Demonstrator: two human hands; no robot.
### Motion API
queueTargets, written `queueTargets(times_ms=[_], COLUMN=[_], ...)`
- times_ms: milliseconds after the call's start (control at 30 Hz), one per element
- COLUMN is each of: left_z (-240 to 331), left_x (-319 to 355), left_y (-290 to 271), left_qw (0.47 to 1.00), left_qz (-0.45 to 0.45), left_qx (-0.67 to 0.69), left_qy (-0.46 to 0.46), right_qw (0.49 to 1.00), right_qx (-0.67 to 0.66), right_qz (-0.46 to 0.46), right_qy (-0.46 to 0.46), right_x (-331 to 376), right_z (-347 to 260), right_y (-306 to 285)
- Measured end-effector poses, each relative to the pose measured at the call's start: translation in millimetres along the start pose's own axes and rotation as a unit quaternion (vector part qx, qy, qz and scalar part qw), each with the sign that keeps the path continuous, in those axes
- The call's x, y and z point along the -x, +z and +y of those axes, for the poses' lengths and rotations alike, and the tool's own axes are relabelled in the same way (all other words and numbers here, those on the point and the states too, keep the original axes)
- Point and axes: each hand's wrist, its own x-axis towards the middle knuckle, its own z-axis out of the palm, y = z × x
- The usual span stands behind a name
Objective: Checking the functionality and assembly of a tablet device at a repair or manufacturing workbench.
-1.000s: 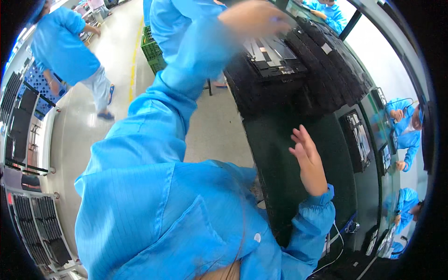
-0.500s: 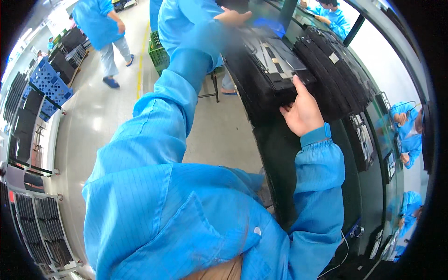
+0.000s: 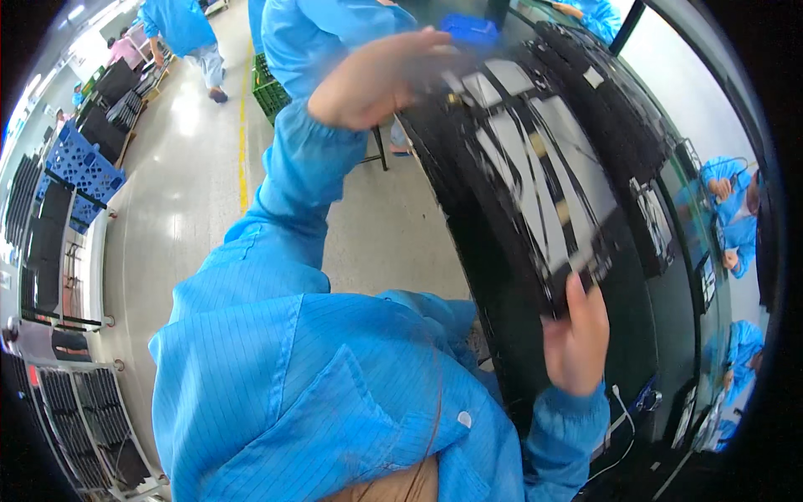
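Note:
A black tray (image 3: 548,303) lies tilted in front of me. In it is a flat electronic assembly (image 3: 534,180) with pale panels, dark strips and small tan patches. My right hand (image 3: 575,335) grips the near end, thumb on top and fingers partly hidden at the edge. My left hand (image 3: 372,79) is at the far left end, its fingers smeared by motion, so I cannot make out its grip. Beyond the tray, on the dark bench (image 3: 510,335), stands a pile of black trays (image 3: 598,105) with a small white label on it.
A blue object (image 3: 468,29) lies at the bench's far end, by a co-worker's blue sleeve (image 3: 335,25). Another assembly (image 3: 651,219) rests to the right. A white cable (image 3: 623,427) curls near me. Green crates (image 3: 272,92) stand on the floor; racks (image 3: 79,410) line the left.
The tray with the assembly has come nearer to me, off the far part of the bench. My right hand moved toward me with its near end. A walking person has gone farther off.

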Motion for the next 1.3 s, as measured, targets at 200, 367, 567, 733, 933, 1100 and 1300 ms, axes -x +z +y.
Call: queueTargets(times_ms=[200, 367, 567, 733, 933, 1100, 1300], left_z=[-16, -72, -114, -125, -105, -69, -62], left_x=[40, 39, 36, 27, 19, 38, 38], left_y=[90, 141, 178, 170, 173, 178, 188], left_qw=[0.931, 0.891, 0.901, 0.936, 0.823, 0.718, 0.697], left_qz=[-0.170, -0.226, -0.260, -0.303, -0.264, -0.341, -0.366], left_qx=[0.244, 0.237, 0.126, -0.155, -0.207, -0.027, -0.003], left_qy=[-0.209, -0.315, -0.325, -0.089, 0.458, 0.606, 0.616], right_qw=[0.989, 0.966, 0.822, 0.815, 0.856, 0.875, 0.800], right_qx=[0.082, 0.006, 0.223, 0.163, -0.007, 0.318, 0.548], right_qz=[0.121, 0.238, 0.512, 0.528, 0.496, 0.328, 0.191], right_qy=[-0.036, -0.099, -0.108, -0.176, -0.147, -0.161, -0.154], right_x=[96, 148, 167, 172, 168, 137, 140], right_z=[16, 46, 52, 49, 36, 14, -20], right_y=[-83, -124, -133, -132, -130, -120, -92])
